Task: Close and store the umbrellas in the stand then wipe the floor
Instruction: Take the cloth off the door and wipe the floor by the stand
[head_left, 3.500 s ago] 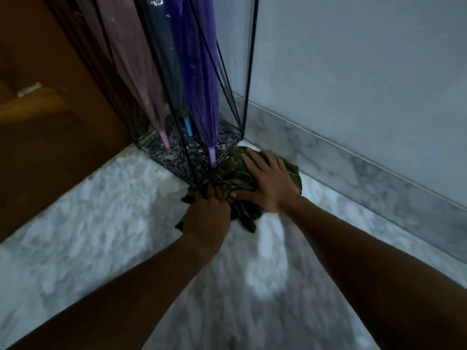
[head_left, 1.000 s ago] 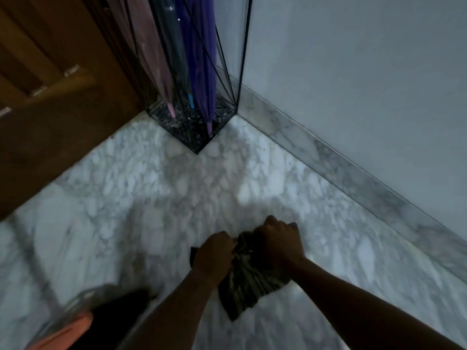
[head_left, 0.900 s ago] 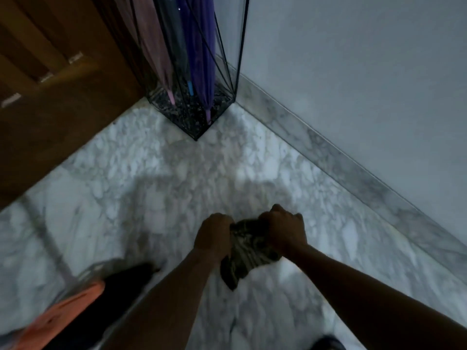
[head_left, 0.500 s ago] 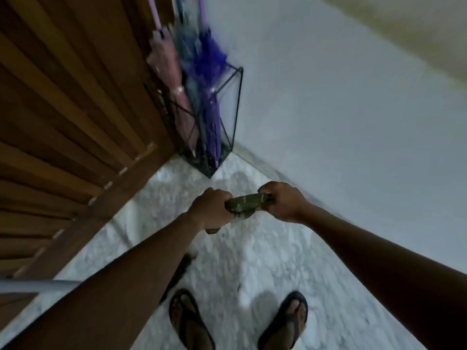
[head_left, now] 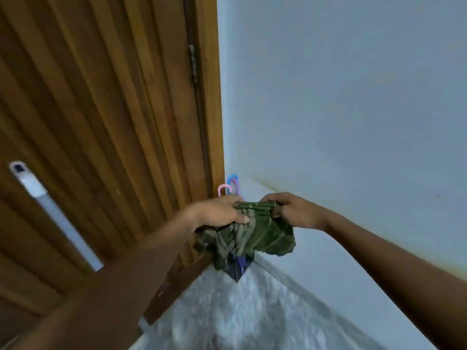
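A green striped cloth hangs in the air in front of me, bunched at its top edge. My left hand grips its left end and my right hand grips its right end. Behind the cloth, in the corner, the pink and blue curved umbrella handles stick up. The dark base of the umbrella stand shows just below the cloth; the rest of the stand is hidden. The marble floor lies below.
A slatted wooden door fills the left side, with a long white handle on it. A pale blue wall runs along the right, with a marble skirting strip at its foot.
I have risen from the floor to standing. Both hands have lifted the cloth off the marble and up to chest height. The view has tilted up toward the door and wall.
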`<state>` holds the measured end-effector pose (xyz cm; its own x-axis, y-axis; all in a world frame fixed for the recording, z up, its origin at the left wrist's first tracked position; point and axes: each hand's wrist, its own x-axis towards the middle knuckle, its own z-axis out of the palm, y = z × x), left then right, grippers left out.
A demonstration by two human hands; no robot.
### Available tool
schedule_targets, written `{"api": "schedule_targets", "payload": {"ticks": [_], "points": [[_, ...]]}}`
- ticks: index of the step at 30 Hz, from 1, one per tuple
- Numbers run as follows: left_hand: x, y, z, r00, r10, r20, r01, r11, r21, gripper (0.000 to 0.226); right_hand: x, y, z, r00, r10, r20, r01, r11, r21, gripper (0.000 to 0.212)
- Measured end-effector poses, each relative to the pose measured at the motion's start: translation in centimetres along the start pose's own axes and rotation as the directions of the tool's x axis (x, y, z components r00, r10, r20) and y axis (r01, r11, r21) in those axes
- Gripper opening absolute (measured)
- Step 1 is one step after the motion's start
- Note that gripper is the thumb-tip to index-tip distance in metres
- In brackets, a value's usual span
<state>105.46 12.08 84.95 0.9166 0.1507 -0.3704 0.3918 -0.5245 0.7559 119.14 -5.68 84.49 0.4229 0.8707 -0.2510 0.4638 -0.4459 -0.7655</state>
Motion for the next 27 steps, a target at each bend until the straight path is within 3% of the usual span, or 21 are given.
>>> {"api": "schedule_targets", "payload": {"ticks": [4, 7, 10, 13, 21, 27], "points": [[-8.6, 6.0, -2.3, 0.975, 0.130, -0.181, -0.116, 0.990, 0.085, 0.029, -5.5, -8.2, -2.3, 0.985, -0.155, -0.073, 0.154, 0.988, -0.023, 0.028], [-15.1, 9.8, -3.3, 0.906, 0.228, -0.358, -0.170, 0.968, 0.186, 0.020, -8.4, -14.0, -3.2, 0.952, -0.274, -0.137, 0.271, 0.962, -0.038, 0.028], [-21.6, 12.5, -4.9, 0.841, 0.235, -0.488, -0.139, 0.964, 0.225, 0.022, -10.7, -19.5, -3.2, 0.915, -0.375, -0.148, 0.368, 0.927, -0.071, 0.027], [-28.4, 14.0, -6.4, 0.824, 0.194, -0.532, -0.092, 0.973, 0.213, 0.025, -12.5, -24.5, -2.4, 0.884, -0.459, -0.090, 0.450, 0.887, -0.108, 0.020], [-44.3, 10.1, -9.4, 0.769, 0.041, -0.638, 0.032, 0.994, 0.103, 0.019, -15.4, -36.2, 4.4, 0.743, -0.659, 0.118, 0.669, 0.730, -0.142, 0.030], [-56.0, 2.3, -10.7, 0.602, -0.018, -0.798, 0.169, 0.980, 0.105, 0.019, -14.2, -46.0, 16.4, 0.632, -0.753, 0.180, 0.774, 0.609, -0.173, 0.020]]}}
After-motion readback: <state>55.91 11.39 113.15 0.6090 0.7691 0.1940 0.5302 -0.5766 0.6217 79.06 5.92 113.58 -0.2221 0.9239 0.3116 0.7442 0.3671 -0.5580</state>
